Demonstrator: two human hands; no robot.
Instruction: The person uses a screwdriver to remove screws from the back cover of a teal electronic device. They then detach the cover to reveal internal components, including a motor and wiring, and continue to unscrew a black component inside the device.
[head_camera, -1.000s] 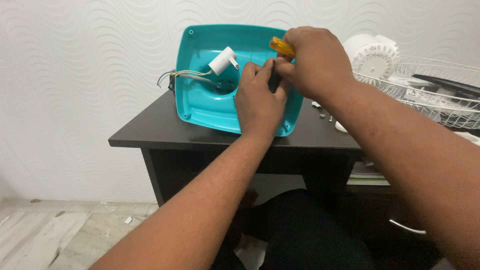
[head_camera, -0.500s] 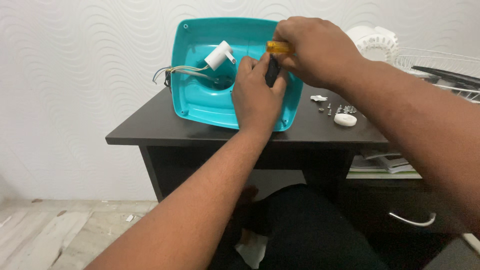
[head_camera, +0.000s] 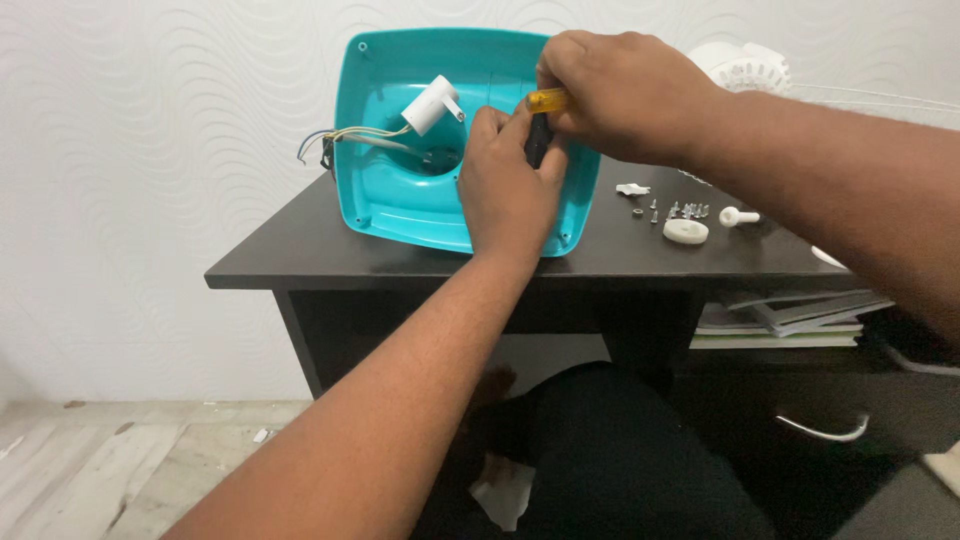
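Note:
A turquoise plastic fan base (head_camera: 400, 190) stands tilted on a dark desk (head_camera: 300, 250), its hollow underside facing me. A white cylindrical part (head_camera: 430, 105) and loose wires (head_camera: 345, 140) show inside it. My left hand (head_camera: 505, 190) pinches a small black part (head_camera: 537, 140) against the inside of the base. My right hand (head_camera: 615, 95) grips a screwdriver with a yellow handle (head_camera: 548, 100), held right above that black part. The screwdriver's tip is hidden by my fingers.
Several small screws (head_camera: 685, 211), a white round cap (head_camera: 686, 232) and a white knob (head_camera: 738, 215) lie on the desk to the right. A white fan motor housing (head_camera: 745, 70) stands behind them. Papers (head_camera: 790, 315) sit on a shelf under the desk.
The view has shifted, so the base and hands sit a little higher and further left. The wire grille at the right has left the view. Both hands keep their hold.

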